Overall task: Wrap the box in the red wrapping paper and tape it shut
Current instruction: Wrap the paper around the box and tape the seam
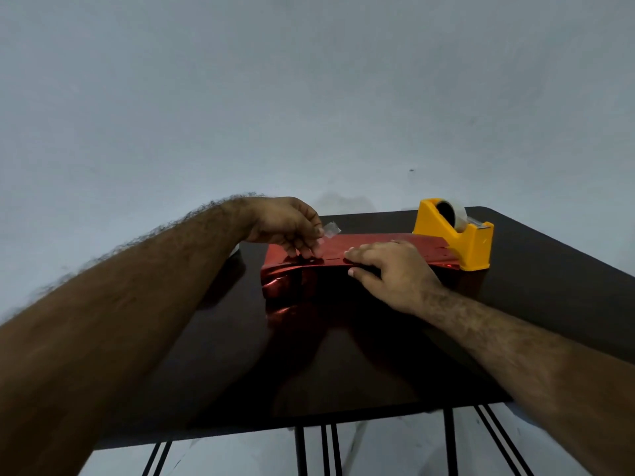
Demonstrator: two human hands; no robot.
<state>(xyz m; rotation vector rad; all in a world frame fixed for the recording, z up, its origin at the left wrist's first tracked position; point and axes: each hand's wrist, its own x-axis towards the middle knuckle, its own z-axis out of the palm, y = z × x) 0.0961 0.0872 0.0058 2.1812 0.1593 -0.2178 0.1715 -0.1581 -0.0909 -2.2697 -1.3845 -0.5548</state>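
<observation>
His left hand (287, 224) pinches a clear tape strip (330, 230) over the red-wrapped box (347, 255); his right hand (388, 269) presses flat, fingers spread, near the yellow dispenser (457, 235).

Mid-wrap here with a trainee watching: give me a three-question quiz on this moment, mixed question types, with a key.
1. True or false: the left hand pinches a piece of clear tape.
2. What does the right hand do?
A. Lifts the dispenser
B. Presses the red wrapping paper down on the box
C. Hangs idle off the table
3. Fill in: the yellow tape dispenser stands on the table at the package's ____ end.

Key: 1 true; 2 B; 3 right.
</observation>
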